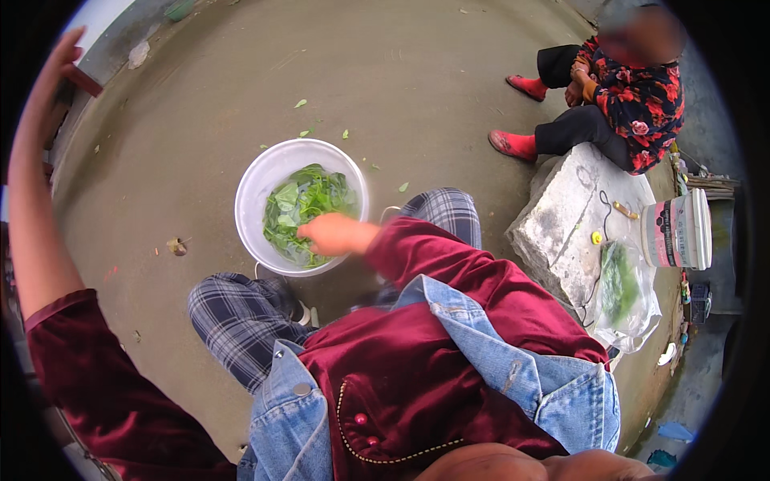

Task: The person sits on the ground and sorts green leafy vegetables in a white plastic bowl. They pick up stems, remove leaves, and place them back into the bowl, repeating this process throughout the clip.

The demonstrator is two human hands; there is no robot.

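Observation:
A round white plastic tub [245, 172] stands on the ground in front of me, with green leafy vegetables [293, 200] lying in water inside it. My right hand [330, 232] reaches in over the near right side of the tub. Its fingers are curled in against the leaves, with the fingertips partly hidden. Far off to the left, my left hand [62, 58] is raised with fingers stretched out. Close by it shows the end of a reddish-brown block [83, 80]; I cannot tell whether the hand touches it.
Loose leaves [301, 103] dot the concrete ground beyond the tub. To my right are a large pale stone slab [561, 216], a clear plastic bag [630, 309] of greens and a tipped white bucket [678, 231]. Another person [634, 96] in a flowered jacket sits behind the slab.

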